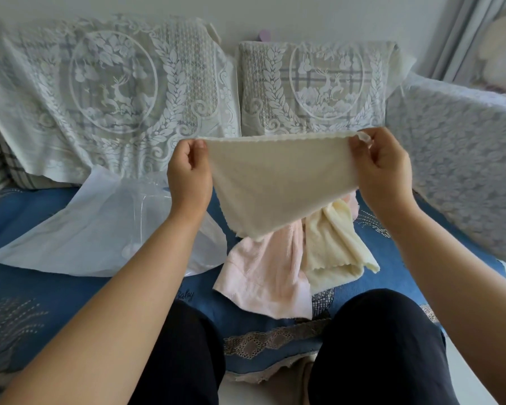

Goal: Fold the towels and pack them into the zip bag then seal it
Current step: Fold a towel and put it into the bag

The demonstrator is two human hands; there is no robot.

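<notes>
A cream towel [278,182] hangs in the air between the two hands, well above the blue sofa cover [41,287]. The left hand [189,173] pinches its upper corner at about 9 o'clock from the cloth's middle, thumb and fingers closed on the edge; the right hand [381,171] pinches the opposite corner at 3 o'clock, closed the same way, with a small loop of fabric showing above its fingertips. The held edge runs taut and nearly level from hand to hand, so the long axis lies left to right, and the rest of the cloth drops to a point toward 6 o'clock. Both hands look equally near to it, each at its own corner. Judging from this, the fold depends on that free lower point: it hangs off-centre, toward the left hand, so the cloth looks skewed and probably needs squaring before the corners meet.

Below, at 6 o'clock, a pink towel [263,276] and a pale yellow towel [333,247] lie unfolded and touching. The zip bag [100,238] lies flat at 8 o'clock, nearer the left hand
</notes>
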